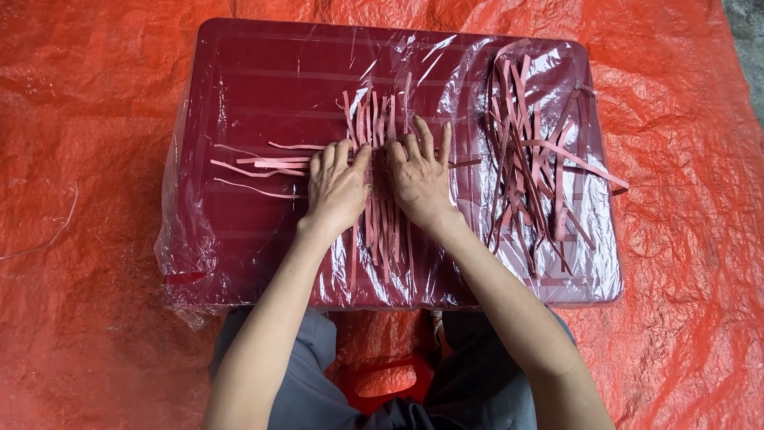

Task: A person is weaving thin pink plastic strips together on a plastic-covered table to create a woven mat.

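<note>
Left hand (336,187), right hand (419,177) pressed flat, side by side, on pink paper strips (380,167). Strips judged light, limp, easily torn; best pinched at ends.

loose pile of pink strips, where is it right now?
In the head view, the loose pile of pink strips lies on the right part of the plastic-wrapped maroon board, apart from the right hand.

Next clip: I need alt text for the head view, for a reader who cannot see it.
Two bare hands, left and right, press flat on crossed pink strips in the middle of a dark red board wrapped in clear plastic. A loose pile of strips lies at the board's right, and an orange tarp covers the ground.
</note>
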